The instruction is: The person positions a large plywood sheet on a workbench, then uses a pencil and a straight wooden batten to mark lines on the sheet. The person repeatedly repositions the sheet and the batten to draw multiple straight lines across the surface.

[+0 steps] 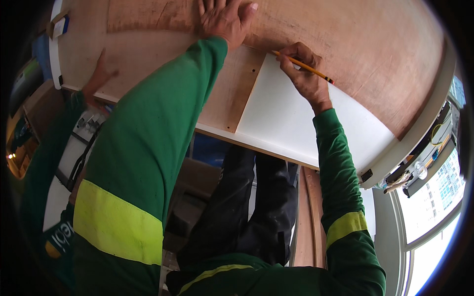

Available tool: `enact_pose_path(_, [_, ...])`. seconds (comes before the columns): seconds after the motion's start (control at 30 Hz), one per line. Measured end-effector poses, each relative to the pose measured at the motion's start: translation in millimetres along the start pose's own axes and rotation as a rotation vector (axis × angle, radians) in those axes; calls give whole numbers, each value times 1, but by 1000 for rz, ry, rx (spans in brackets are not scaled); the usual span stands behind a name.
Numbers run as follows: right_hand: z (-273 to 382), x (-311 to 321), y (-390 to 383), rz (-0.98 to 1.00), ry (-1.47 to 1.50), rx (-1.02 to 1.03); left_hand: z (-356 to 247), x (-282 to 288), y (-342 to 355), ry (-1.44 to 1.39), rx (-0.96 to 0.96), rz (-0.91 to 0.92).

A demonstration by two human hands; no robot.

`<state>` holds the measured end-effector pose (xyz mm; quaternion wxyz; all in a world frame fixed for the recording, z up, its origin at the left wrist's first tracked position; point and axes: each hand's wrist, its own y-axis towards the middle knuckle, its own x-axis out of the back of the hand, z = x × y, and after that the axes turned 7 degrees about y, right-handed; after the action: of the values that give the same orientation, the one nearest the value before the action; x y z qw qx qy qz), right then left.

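While my left hand (pixel 224 22) lies open on the brown board (pixel 365 44), my right hand (pixel 308 81) grips a yellow pencil (pixel 305 66), its point left of that hand, near the corner of the white panel (pixel 291 116).

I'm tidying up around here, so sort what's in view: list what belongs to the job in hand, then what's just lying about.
In the job, it seems:
pencil, in the right hand
white panel, by the pencil's tip
brown wood, under the left hand

Apparently just lying about:
small box, far upper left
pale rope, far right
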<state>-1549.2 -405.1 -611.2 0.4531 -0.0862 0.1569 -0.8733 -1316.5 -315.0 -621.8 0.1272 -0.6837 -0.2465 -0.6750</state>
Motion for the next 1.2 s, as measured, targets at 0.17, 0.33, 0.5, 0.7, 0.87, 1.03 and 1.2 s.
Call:
enact_pose_path(0.17, [-3,-4,0,12,-97,59,0,-4,0,0,5,-25])
enact_pose_path(0.33, [-6,-5,-1,5,-145,67,0,-7,-1,-4,1,-45])
enact_pose_path(0.5, [-11,-6,-1,1,-147,87,1,-9,-1,-15,-4,-49])
enact_pose_path(0.7, [-13,-7,-1,-4,-129,106,0,-8,0,-17,0,-23])
enact_pose_path(0.87, [-12,-7,0,5,-132,100,0,-7,1,-18,2,-21])
enact_pose_path(1.03, [-9,-9,-1,-28,-101,102,1,-8,0,-7,3,-9])
enact_pose_path(1.2, [-12,-8,0,-50,-157,148,0,-10,2,1,-3,-15])
